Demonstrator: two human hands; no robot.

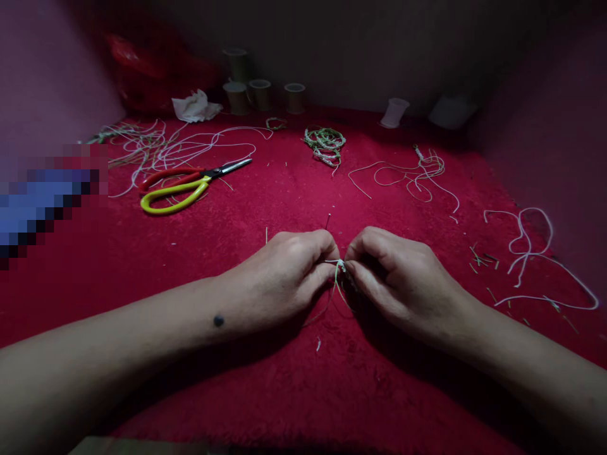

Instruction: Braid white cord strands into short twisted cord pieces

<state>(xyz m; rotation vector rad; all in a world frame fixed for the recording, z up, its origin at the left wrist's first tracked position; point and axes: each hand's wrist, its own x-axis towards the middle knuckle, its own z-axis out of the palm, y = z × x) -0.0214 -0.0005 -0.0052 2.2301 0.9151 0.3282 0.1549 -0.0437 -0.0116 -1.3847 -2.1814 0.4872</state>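
Observation:
My left hand (289, 272) and my right hand (398, 278) rest on a red cloth (294, 379), fingertips meeting in the middle. Both are closed in a pinch on a small knotted piece of green and white cord (339, 268). Thin strands of the cord hang down between the two thumbs onto the cloth. A pin stands upright in the cloth just behind my fingers.
Scissors (190, 183) with red and yellow handles lie at the back left among loose white cords (180, 148). A green and white cord bundle (325, 143) lies centre back, with more white cords (531, 253) at right. Spools (258, 93), a white cup (394, 112) and crumpled tissue (195, 106) line the far edge.

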